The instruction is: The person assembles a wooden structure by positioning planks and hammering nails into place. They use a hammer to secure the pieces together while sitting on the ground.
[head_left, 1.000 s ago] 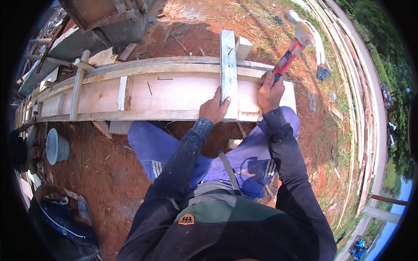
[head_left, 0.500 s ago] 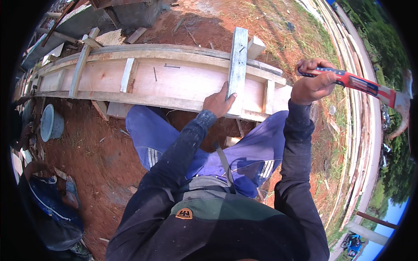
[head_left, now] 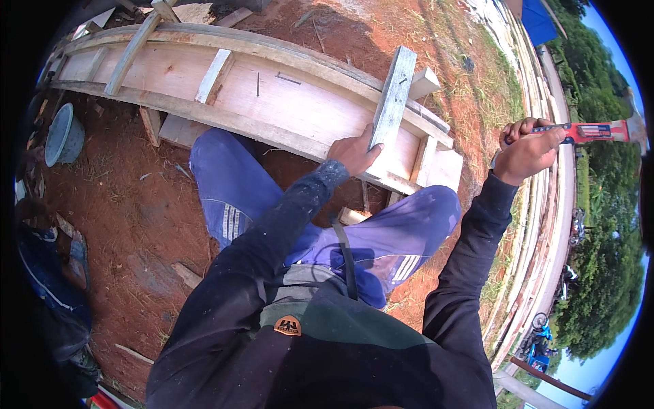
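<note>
My left hand (head_left: 355, 151) grips the near end of a short grey-white wooden board (head_left: 395, 95), which lies crosswise over a long wooden formwork panel (head_left: 306, 112). A nail (head_left: 402, 81) shows on the board's upper part. Out to the right, my right hand (head_left: 530, 150) is closed around the handle of a hammer (head_left: 593, 132) with a red, white and blue grip. Its head points away to the right, blurred near the picture's rim. Two loose nails, one upright in view (head_left: 258, 84) and one slanted (head_left: 287, 79), lie on the panel's pale plywood.
Crosspieces (head_left: 214, 76) span the panel's rails. A wood block (head_left: 424, 83) sits beside the board's far end. At left are a bucket (head_left: 65, 135) and another person (head_left: 54, 286). Long timbers (head_left: 538, 245) lie along the right, by a road with a blue motorbike (head_left: 539, 341).
My right hand has moved outward to the right with the hammer, whose handle is now closer to level. My left hand stays on the board. The whole view has turned slightly.
</note>
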`<state>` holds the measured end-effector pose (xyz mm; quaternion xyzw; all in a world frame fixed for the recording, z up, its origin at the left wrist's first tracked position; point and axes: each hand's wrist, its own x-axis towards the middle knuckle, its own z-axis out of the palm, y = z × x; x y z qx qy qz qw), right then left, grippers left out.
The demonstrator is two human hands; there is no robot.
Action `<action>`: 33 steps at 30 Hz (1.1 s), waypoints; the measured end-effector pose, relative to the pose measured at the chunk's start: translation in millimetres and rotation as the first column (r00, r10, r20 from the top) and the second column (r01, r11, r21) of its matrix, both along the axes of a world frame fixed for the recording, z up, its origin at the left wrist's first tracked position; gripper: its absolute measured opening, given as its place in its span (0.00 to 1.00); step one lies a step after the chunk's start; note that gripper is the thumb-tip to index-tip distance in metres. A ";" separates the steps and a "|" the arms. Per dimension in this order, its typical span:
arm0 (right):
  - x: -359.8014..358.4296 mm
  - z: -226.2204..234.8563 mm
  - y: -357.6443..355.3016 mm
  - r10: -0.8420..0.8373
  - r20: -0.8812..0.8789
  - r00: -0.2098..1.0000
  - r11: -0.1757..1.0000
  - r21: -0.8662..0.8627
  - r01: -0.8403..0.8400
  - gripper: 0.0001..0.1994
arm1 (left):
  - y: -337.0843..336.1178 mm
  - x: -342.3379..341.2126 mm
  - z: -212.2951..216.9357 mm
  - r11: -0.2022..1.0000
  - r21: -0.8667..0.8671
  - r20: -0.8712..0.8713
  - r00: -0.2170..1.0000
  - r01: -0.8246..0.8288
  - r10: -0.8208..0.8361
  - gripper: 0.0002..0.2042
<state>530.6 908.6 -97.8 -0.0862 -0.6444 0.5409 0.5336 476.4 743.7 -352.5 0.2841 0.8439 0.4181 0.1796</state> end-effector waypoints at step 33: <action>51.6 -203.0 -41.0 0.011 0.872 0.489 0.917 -0.205 0.343 0.22 | 0.6 -3.3 -19.9 0.975 0.195 -0.044 0.992 -0.105 0.116 0.32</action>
